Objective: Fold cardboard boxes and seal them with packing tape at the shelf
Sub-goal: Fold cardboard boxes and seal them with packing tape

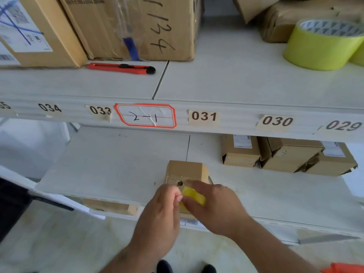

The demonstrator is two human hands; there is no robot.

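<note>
— Nearest the camera, what are the hands doing?

— Both meet at the front edge of the lower shelf [122, 164]. The left hand [161, 211] has its fingers curled in; whether they pinch anything I cannot tell. The right hand [214, 205] lies over a strip of glossy yellow packing tape [194, 196], its fingers bent onto it, pressing it against the near face of a small cardboard box [185, 172].

— And the box itself?

— Plain brown corrugated board, blocky, standing on the smooth white shelf. Its front flap is torn so the fluting shows, with a small dark hole in it.

— Anything beside it?

— Further right on the same shelf sit three squat brown boxes [285, 156] with ragged, crumpled edges and white labels.

— Higher up?

— The upper shelf's ribbed front rail [236, 107] carries tan paper number tags and a red-bordered white label [145, 116], creased, handwritten "2-1". Behind it lies a slim orange box cutter [120, 67] with black ends. A fat roll of yellow-green tape [323, 46] stands at the right, its core printed with grey triangles. At the back a large carton [137, 26] is marked "1134", with a labelled carton [35, 32] to its left.
</note>
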